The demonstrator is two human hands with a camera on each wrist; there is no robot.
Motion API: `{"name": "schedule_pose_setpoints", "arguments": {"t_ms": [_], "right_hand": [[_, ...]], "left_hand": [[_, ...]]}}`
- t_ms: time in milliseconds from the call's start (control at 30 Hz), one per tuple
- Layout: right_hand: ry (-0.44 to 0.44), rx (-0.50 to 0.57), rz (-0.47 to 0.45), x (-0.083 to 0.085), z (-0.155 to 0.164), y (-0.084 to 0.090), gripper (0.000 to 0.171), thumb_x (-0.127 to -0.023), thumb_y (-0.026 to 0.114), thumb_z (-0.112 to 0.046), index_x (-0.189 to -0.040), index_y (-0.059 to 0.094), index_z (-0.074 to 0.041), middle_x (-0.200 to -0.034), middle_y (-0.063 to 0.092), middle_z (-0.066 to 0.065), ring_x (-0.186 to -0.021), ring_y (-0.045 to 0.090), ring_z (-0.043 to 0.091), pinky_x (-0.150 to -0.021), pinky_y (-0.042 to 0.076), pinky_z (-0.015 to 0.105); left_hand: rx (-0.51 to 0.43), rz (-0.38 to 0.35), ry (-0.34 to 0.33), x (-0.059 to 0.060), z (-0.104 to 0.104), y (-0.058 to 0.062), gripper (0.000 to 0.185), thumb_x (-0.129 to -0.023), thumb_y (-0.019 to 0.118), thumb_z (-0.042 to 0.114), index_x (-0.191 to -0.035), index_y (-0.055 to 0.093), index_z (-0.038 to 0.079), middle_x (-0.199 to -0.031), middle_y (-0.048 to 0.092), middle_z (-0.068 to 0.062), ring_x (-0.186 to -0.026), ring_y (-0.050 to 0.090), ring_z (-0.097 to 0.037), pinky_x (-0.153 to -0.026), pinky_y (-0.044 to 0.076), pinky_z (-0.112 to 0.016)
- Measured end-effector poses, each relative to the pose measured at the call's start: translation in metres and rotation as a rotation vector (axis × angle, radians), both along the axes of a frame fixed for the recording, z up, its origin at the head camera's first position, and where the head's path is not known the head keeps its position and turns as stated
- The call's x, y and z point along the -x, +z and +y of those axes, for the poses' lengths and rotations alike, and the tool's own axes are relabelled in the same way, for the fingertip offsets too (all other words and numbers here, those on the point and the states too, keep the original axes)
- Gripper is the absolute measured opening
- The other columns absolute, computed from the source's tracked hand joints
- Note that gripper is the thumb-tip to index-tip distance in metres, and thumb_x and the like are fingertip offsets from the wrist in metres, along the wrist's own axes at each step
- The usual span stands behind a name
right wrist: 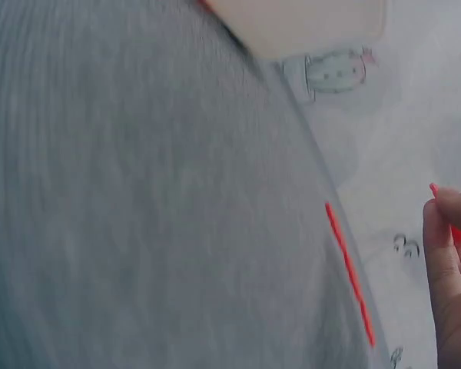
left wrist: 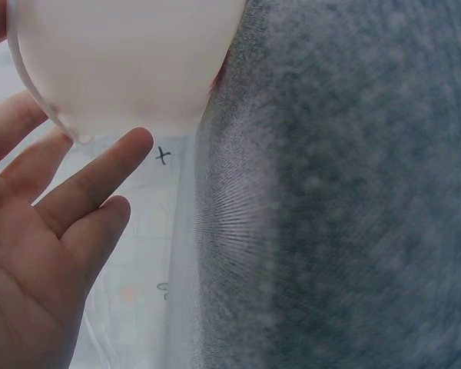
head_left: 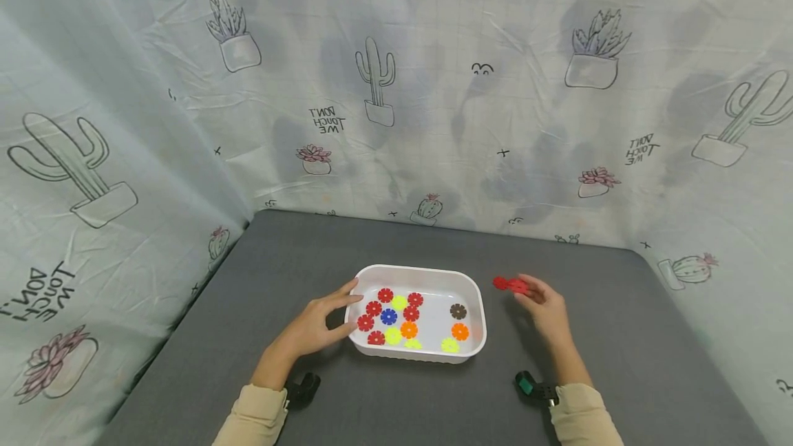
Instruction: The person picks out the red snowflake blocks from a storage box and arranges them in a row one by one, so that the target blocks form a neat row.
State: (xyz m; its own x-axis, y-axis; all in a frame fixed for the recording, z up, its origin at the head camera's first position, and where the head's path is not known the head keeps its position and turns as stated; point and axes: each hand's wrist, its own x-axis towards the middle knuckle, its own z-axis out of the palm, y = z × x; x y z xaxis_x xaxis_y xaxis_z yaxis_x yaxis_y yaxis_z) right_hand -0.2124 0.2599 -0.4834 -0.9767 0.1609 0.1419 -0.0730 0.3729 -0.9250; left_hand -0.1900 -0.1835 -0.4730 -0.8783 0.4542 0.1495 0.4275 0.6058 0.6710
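backdrop: a pale cloth curtain printed with potted cacti and succulents hangs behind and down both sides, closing in the work area on three sides. surface: a table covered in dark grey felt-like material, rounded at the far corners, runs from the curtain toward the person.

a white plastic tray, rectangular with rounded corners, sits near the middle of the table, closer to the near edge. inside lie flat flower-shaped discs in red, yellow, blue, orange and brown, most gathered in the tray's left half.

the left hand rests against the tray's left wall, fingers extended and relaxed, gripping nothing; the left wrist view shows the straight fingers beside the tray's underside. the right hand is right of the tray, above the table, and pinches a red disc at the fingertips. another red disc lies just beside it; whether the two are joined cannot be told.

both sleeves are beige.
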Motion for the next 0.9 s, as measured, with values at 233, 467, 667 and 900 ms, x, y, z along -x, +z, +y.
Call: {"name": "schedule_pose_setpoints", "arguments": {"t_ms": [233,467,667,900], "right_hand": [[-0.112,0.040,-0.072,-0.002,0.021,-0.007,0.046,-0.084,0.062,-0.013,-0.126,0.049,-0.002,-0.098,0.056,-0.013,-0.086,0.051,-0.008,-0.067,0.044,0.007],[-0.174,0.027,-0.103,0.002,0.038,-0.011,0.043,-0.084,0.060,-0.006,-0.125,0.049,0.000,-0.096,0.054,-0.011,-0.083,0.049,-0.007,-0.066,0.043,0.006],[-0.196,-0.049,-0.131,0.010,0.049,-0.015,0.043,-0.085,0.059,-0.009,-0.126,0.048,-0.001,-0.102,0.053,-0.005,-0.084,0.046,-0.010,-0.066,0.041,0.004],[-0.187,-0.100,-0.152,0.018,0.060,-0.024,0.044,-0.087,0.057,-0.012,-0.128,0.047,-0.002,-0.117,0.053,0.014,-0.082,0.043,-0.015,-0.067,0.039,0.003]], "left_hand": [[-0.006,0.007,-0.009,0.001,0.000,0.000,0.050,-0.082,0.062,0.037,-0.128,0.050,0.022,-0.146,0.028,0.009,-0.129,0.035,-0.018,-0.099,0.036,-0.048],[-0.007,0.012,-0.001,0.000,0.000,-0.001,0.050,-0.081,0.062,0.037,-0.128,0.050,0.024,-0.145,0.028,0.009,-0.129,0.035,-0.018,-0.099,0.036,-0.048],[-0.026,0.043,-0.016,0.001,-0.001,-0.003,0.050,-0.081,0.063,0.035,-0.128,0.050,0.023,-0.145,0.029,0.008,-0.128,0.037,-0.017,-0.098,0.038,-0.047],[-0.030,0.070,-0.035,0.003,-0.002,-0.006,0.050,-0.081,0.062,0.037,-0.127,0.051,0.021,-0.145,0.030,0.007,-0.127,0.038,-0.017,-0.097,0.038,-0.047]]}}
